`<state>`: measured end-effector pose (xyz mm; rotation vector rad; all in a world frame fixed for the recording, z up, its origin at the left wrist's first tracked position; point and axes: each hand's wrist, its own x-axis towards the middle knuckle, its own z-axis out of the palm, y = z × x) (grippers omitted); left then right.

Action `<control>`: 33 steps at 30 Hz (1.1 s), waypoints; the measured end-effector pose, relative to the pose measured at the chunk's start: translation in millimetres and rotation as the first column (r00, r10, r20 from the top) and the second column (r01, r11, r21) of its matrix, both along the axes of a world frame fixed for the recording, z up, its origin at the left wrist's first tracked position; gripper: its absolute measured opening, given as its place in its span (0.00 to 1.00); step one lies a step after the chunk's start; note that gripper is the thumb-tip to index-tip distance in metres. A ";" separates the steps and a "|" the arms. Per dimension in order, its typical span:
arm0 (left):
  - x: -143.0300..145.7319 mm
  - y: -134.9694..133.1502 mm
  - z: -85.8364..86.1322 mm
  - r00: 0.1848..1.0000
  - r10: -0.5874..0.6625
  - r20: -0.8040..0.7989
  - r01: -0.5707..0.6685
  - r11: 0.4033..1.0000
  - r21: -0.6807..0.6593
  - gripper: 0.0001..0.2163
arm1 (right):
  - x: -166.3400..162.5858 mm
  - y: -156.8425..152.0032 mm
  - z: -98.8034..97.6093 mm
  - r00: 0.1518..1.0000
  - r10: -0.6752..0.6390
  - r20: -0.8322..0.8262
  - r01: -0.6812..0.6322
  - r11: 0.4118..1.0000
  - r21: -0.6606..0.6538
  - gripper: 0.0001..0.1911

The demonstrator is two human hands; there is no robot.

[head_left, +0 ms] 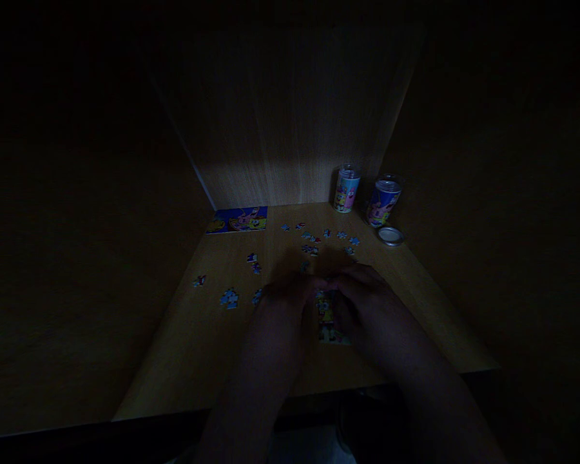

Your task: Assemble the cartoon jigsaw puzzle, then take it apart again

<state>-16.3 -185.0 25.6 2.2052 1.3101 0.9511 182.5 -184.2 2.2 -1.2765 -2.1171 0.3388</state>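
Note:
The scene is very dark. My left hand [283, 299] and my right hand [362, 299] meet over a partly joined cluster of puzzle pieces [327, 319] on a wooden desk [198, 348]. The fingers of both hands curl together at the cluster's top edge, pressing or pinching there. What lies under the fingertips is hidden. Several loose puzzle pieces [314, 241] lie scattered beyond the hands, and a few more [229, 298] sit to the left.
A finished cartoon picture card [238, 220] lies at the back left of the desk. Two cartoon-printed tins [347, 189] [383, 203] stand at the back right, with a round lid [390, 236] flat beside them. Wooden walls enclose the desk on three sides.

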 end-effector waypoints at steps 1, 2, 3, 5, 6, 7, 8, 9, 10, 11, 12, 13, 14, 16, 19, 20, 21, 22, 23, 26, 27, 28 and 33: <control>0.8 0.4 0.0 1.000 -0.003 0.006 0.003 1.000 0.000 0.21 | -0.2 0.1 0.4 1.000 0.001 0.006 -0.001 1.000 -0.004 0.12; 1.6 0.7 0.0 1.000 -0.007 0.006 0.007 1.000 0.002 0.21 | -0.6 0.0 1.0 1.000 0.000 0.013 0.001 1.000 -0.009 0.12; 2.3 0.9 -0.2 1.000 -0.010 -0.001 0.010 1.000 0.005 0.21 | -1.0 -0.2 1.6 1.000 -0.003 0.020 0.003 1.000 -0.013 0.12; 3.3 0.7 -1.0 1.000 -0.010 -0.027 0.010 1.000 0.017 0.21 | -1.8 -0.9 2.9 0.999 -0.002 0.034 0.003 1.000 -0.020 0.12; 3.5 0.4 -1.5 0.999 -0.004 -0.041 0.005 1.000 0.023 0.21 | -2.2 -1.2 3.3 0.999 -0.003 0.040 0.004 1.000 -0.024 0.12; 3.6 -0.1 -2.1 0.999 0.005 -0.052 -0.004 1.000 0.028 0.21 | -2.6 -1.5 3.4 0.999 -0.005 0.045 0.006 1.000 -0.027 0.12; 3.7 -0.6 -2.7 0.998 0.015 -0.057 -0.014 0.999 0.031 0.21 | -2.9 -1.8 3.3 0.999 -0.012 0.048 0.014 1.000 -0.028 0.12; 3.7 -1.0 -3.2 0.998 0.025 -0.058 -0.023 0.999 0.033 0.21 | -3.1 -1.9 3.0 0.999 -0.022 0.050 0.023 0.999 -0.027 0.12; 3.8 -1.4 -3.5 0.998 0.033 -0.057 -0.031 0.999 0.035 0.20 | -3.2 -2.0 2.6 0.998 -0.031 0.051 0.033 0.999 -0.026 0.12; 3.9 -1.7 -3.7 0.998 0.032 -0.058 -0.030 0.999 0.034 0.21 | -3.2 -2.0 2.0 0.998 -0.039 0.050 0.040 0.999 -0.025 0.12; 4.1 -1.8 -3.7 0.998 0.029 -0.058 -0.027 0.999 0.035 0.21 | -3.1 -1.9 1.4 0.998 -0.042 0.050 0.043 0.999 -0.024 0.12; 4.4 -1.9 -3.7 0.998 0.026 -0.054 -0.024 0.999 0.036 0.21 | -3.0 -1.8 0.8 0.998 -0.039 0.053 0.040 0.999 -0.025 0.12; 4.7 -1.8 -3.7 0.999 0.022 -0.049 -0.020 0.999 0.034 0.22 | -2.7 -1.7 0.3 0.998 -0.035 0.057 0.037 0.999 -0.027 0.12; 5.2 -1.6 -4.2 0.999 0.017 -0.041 -0.016 1.000 0.026 0.22 | -2.0 -1.5 -0.4 0.997 -0.037 0.065 0.039 0.999 -0.028 0.12; 6.0 -1.2 -5.9 0.999 0.022 -0.041 -0.022 1.000 0.009 0.19 | -1.2 -1.4 0.1 0.997 -0.040 0.071 0.042 0.998 -0.035 0.11; 6.3 -1.1 -6.4 0.999 0.023 -0.044 -0.022 1.000 0.004 0.18 | -1.1 -1.4 0.6 0.997 -0.040 0.073 0.043 0.998 -0.036 0.11; 6.5 -1.1 -6.8 0.999 0.024 -0.047 -0.024 1.000 0.000 0.17 | -1.2 -1.4 1.2 0.996 -0.038 0.076 0.041 0.998 -0.037 0.11; 6.8 -1.1 -7.0 0.998 0.025 -0.050 -0.025 1.000 -0.004 0.17 | -1.3 -1.5 1.8 0.996 -0.035 0.078 0.038 0.999 -0.039 0.11; 7.0 -1.2 -7.0 0.998 0.026 -0.054 -0.027 1.000 -0.007 0.17 | -1.5 -1.6 2.5 0.996 -0.035 0.078 0.038 0.998 -0.040 0.11; 7.6 -1.2 -6.6 0.997 0.034 -0.062 -0.035 0.999 -0.014 0.18 | -2.3 -1.8 3.5 0.997 -0.037 0.071 0.040 0.998 -0.044 0.11; 7.8 -1.0 -6.5 0.997 0.036 -0.065 -0.037 0.999 -0.016 0.18 | -2.5 -1.9 3.6 0.997 -0.036 0.068 0.039 0.998 -0.043 0.11; 7.9 -0.8 -6.4 0.997 0.037 -0.067 -0.038 0.999 -0.018 0.18 | -2.6 -1.9 3.5 0.997 -0.037 0.065 0.040 0.998 -0.040 0.11; 8.6 0.1 -5.8 0.996 0.046 -0.074 -0.048 0.999 -0.023 0.18 | -1.8 -1.3 2.7 0.997 -0.018 0.068 0.020 0.999 -0.035 0.13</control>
